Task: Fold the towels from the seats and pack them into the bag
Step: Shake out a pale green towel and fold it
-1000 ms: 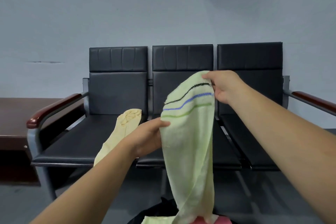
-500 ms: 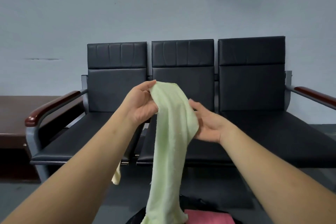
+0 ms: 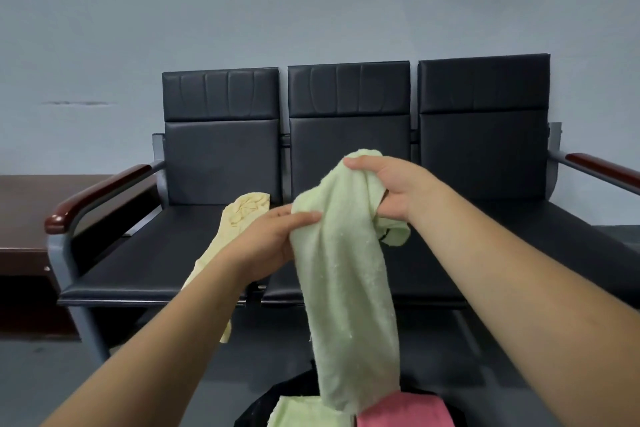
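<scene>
**Folding the green towel above the bag**

Held up in the air as a green towel [image 3: 346, 274], bunched at the top in the grasp of the right hand [image 3: 391, 191] and pinched at one edge by the left hand [image 3: 270, 236], tail dangling down to the bag [image 3: 252, 409]. Seemingly mid-fold; next, calls for bringing the ends together, then lowering in beside the pink towel [image 3: 405, 412] and the folded green one [image 3: 304, 412]. Left waiting: yellow towel [image 3: 242, 215], draped over the left seat [image 3: 145, 263]. No obstruction seen except the hanging tail.

The black bag [image 3: 254, 412] and pink towel [image 3: 405, 412] are cut off by the bottom edge
</scene>
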`<state>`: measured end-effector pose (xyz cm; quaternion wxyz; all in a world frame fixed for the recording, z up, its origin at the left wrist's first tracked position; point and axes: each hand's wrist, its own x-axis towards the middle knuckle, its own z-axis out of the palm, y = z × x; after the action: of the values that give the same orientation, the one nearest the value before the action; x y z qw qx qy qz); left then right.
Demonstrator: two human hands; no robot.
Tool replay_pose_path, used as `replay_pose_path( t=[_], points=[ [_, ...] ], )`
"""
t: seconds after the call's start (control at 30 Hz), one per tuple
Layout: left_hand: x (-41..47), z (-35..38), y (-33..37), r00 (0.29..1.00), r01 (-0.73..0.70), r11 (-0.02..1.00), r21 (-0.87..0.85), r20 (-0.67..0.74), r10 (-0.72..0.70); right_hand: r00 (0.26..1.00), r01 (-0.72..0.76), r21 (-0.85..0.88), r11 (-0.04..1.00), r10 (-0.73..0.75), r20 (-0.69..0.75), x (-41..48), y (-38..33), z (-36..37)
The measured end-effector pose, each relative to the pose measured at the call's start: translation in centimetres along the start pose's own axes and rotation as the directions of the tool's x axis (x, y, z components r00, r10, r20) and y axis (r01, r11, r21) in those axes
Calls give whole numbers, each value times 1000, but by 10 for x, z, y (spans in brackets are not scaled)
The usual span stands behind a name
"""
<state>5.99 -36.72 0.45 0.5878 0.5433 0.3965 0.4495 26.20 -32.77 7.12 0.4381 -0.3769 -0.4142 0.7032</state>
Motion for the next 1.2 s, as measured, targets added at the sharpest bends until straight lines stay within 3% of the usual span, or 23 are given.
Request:
replay_pose_path(
  t=[0.07, 0.17, 0.3, 0.37, 0.47, 0.57, 0.7, 0.8, 0.9, 0.97, 1.1, 1.2],
  points=[
    [2, 7, 8, 997, -11, 993, -118, -71, 3, 999, 35, 62, 997, -35, 8, -1, -4, -7],
    [11, 15, 27, 989, 29, 926, -376, -120, -80, 983, 100, 182, 978, -125, 136, -2, -2, -15],
    [18, 21, 52, 990, 2, 847, -532, -119, -77, 968, 82, -70, 994, -62, 244, -5, 10, -13],
    [16, 20, 57, 992, -16, 845, -535, -116, -55, 971, 106, -38, 994, -95, 219, -3, 9, -17],
    [14, 14, 54, 992, -73, 911, -406, -123, 25, 981, 128, 34, 991, -132, 143, -2, 0, -24],
    [14, 0, 50, 977, -100, 985, -142, -199, 70, 987, 148, -11, 989, -147, 69, -4, -6, -24],
    [7, -10, 51, 956, -99, 969, 226, -249, 156, 982, 180, -118, 976, -185, -30, -6, -9, -21],
    [8, -7, 56, 952, -92, 991, 95, -282, 116, 985, 170, 29, 985, -170, 6, -7, -10, -20],
    [8, -2, 63, 975, -100, 991, -86, -208, 80, 974, 189, 164, 968, -205, 92, -10, -15, -24],
    [11, -3, 64, 972, -150, 987, -54, -190, 137, 970, 232, 76, 970, -237, 63, -10, -19, -27],
    [10, -3, 64, 941, -216, 962, 166, -228, 251, 935, 271, -329, 905, -328, -133, -8, -24, -36],
    [8, 2, 66, 913, -254, 926, 281, -245, 325, 923, 267, -286, 920, -330, -197, -7, -25, -41]
  ],
)
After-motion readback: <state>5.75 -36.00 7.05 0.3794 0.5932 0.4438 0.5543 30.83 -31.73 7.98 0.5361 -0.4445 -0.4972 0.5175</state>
